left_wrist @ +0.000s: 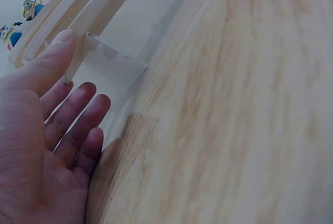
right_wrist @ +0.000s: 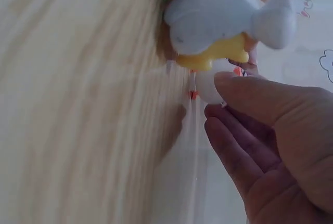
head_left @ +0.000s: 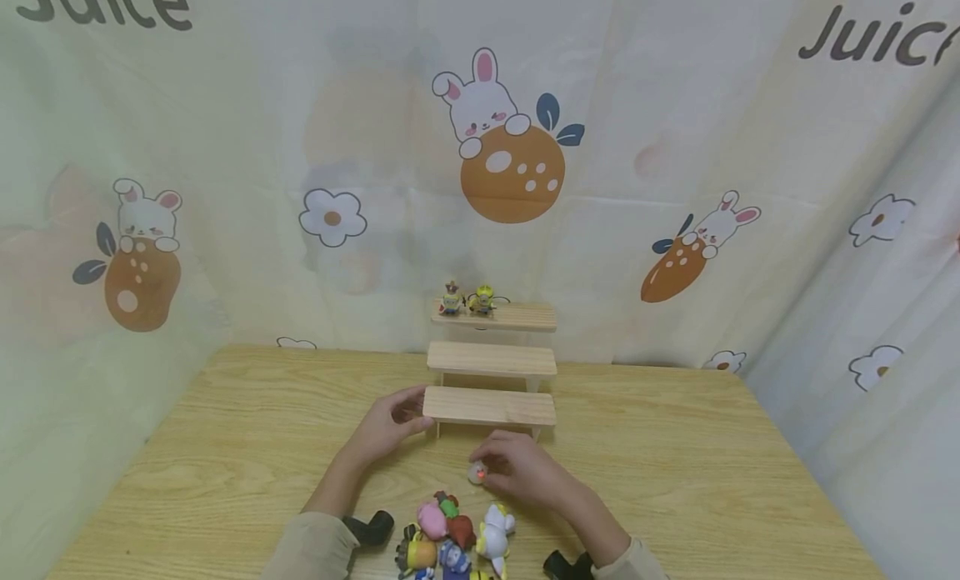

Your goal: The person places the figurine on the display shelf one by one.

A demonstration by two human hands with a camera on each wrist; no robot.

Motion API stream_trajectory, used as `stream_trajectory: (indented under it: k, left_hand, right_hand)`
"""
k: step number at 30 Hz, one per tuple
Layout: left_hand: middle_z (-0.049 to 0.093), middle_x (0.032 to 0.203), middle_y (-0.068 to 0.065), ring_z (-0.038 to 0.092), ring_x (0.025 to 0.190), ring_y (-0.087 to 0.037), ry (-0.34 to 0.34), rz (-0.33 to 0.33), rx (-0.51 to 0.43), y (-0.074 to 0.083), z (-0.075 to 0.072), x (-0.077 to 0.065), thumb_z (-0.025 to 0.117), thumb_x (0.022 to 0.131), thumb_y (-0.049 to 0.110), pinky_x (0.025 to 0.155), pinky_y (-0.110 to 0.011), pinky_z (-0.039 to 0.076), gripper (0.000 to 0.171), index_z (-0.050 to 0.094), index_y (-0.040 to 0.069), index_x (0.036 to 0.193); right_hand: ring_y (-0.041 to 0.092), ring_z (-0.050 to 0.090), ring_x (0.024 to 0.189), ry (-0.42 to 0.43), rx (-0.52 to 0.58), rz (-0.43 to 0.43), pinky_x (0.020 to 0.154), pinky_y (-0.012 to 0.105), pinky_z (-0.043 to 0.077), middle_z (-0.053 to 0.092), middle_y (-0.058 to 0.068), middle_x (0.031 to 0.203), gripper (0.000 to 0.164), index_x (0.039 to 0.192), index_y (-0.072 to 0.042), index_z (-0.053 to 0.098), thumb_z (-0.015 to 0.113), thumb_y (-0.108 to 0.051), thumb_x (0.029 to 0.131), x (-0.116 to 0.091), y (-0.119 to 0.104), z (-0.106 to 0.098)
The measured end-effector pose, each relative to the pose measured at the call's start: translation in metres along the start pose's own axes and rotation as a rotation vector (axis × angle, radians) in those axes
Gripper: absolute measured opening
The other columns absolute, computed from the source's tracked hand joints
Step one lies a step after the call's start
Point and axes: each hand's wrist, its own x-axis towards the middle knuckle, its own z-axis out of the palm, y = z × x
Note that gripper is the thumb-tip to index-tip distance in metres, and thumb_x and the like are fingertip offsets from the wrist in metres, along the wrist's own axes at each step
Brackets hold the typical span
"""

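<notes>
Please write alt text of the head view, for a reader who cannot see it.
A right hand pinches a small white toy while the left hand touches the lowest shelf. Two yellow figures stand on the top shelf; more toys lie in front.

Behind the wood-grain table [head_left: 675,463], a pale curtain [head_left: 660,88] — printed rabbits [head_left: 483,109], fruit [head_left: 510,192], flowers [head_left: 318,207], "Juice" lettering [head_left: 96,5] — and faint blotches [head_left: 360,122], perhaps more fruit.

A screened-off tabletop nook is formed: a yellowish wood-grained table [head_left: 675,447] is enclosed left, far and right by cream, rabbit-printed curtains [head_left: 390,138].
</notes>
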Motion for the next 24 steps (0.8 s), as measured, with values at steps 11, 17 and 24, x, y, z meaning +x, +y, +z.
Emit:
stream_trajectory:
  k: [11,17,24]
  left_hand:
    - [0.063,0.115,-0.018,0.060,0.106,-0.033,0.010,-0.011,-0.009,-0.0002,0.0010,-0.0002,0.071,0.085,0.018,0.091,-0.039,0.047,0.056,0.050,-0.001,0.134]
    - [0.063,0.116,-0.018,0.060,0.106,-0.033,0.010,-0.017,-0.010,0.0016,0.0011,-0.0008,0.070,0.086,0.017,0.091,-0.039,0.047,0.056,0.049,-0.001,0.135]
    - [0.063,0.115,-0.019,0.060,0.105,-0.032,0.010,-0.008,-0.008,0.0034,0.0009,-0.0010,0.070,0.086,0.017,0.091,-0.040,0.047,0.056,0.049,-0.002,0.134]
  right_hand:
    - [0.005,0.063,0.087,0.024,0.049,0.038,0.076,0.018,0.052,0.068,0.000,0.098,0.024,0.107,-0.008,0.067,0.072,-0.013,0.084,0.0020,-0.0047,0.0039]
    - [0.004,0.062,0.082,0.036,0.047,0.071,0.073,0.018,0.052,0.067,-0.003,0.092,0.018,0.099,-0.011,0.067,0.074,-0.013,0.082,0.0027,-0.0066,0.0053]
    - [0.004,0.063,0.082,0.022,0.084,0.078,0.071,0.017,0.053,0.067,-0.003,0.092,0.017,0.098,-0.012,0.068,0.074,-0.013,0.082,0.0013,-0.0089,0.0046]
